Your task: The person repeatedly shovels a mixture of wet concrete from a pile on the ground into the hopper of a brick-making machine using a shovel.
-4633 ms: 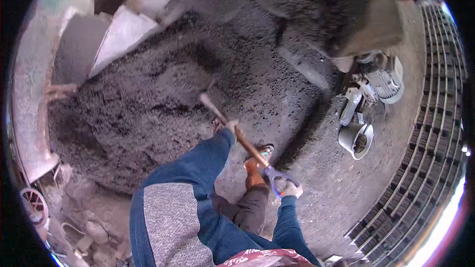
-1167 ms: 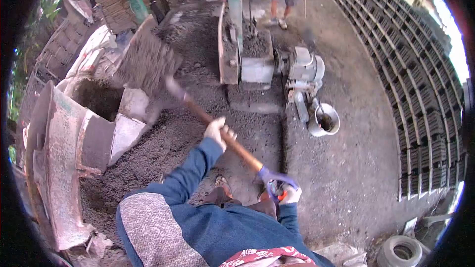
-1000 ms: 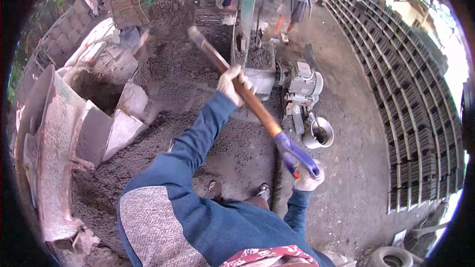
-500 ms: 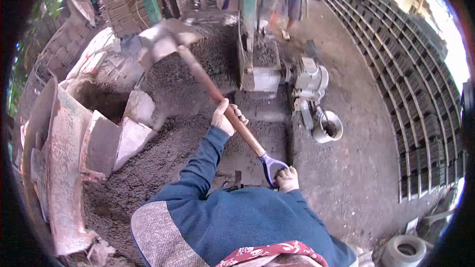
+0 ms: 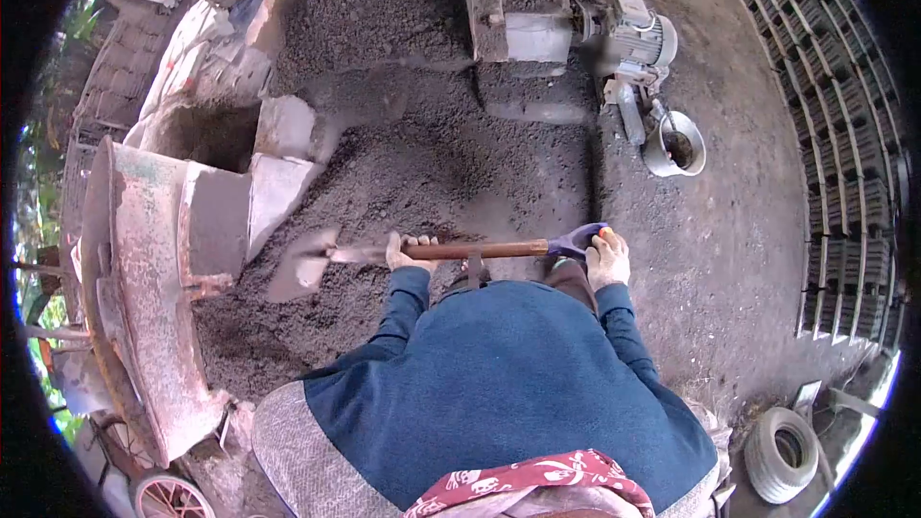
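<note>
A shovel [image 5: 480, 250] with a wooden shaft and a purple D-handle lies nearly level across the front of my body. My left hand [image 5: 411, 249], in a pale glove, wraps round the lower shaft near the metal socket. At the other end, my right hand [image 5: 607, 257], gloved too, grips the purple handle. The blade [image 5: 305, 267] points left, against the loose dark mix [image 5: 278, 326] heaped on the ground; whether its edge is sunk in cannot be made out.
A rusty metal chute [image 5: 153, 288] stands at the left. Ahead is a larger dark heap [image 5: 369, 14]. Right of it are a motor [image 5: 641, 43] and a bucket [image 5: 675, 146]. Racks of blocks [image 5: 849, 182] line the far right, and tires [image 5: 782, 456] lie at lower right.
The shovel has swung from far ahead, raised toward the upper left, down and back to lie level near my body. Both hands keep hold of it. My view has tipped downward.
</note>
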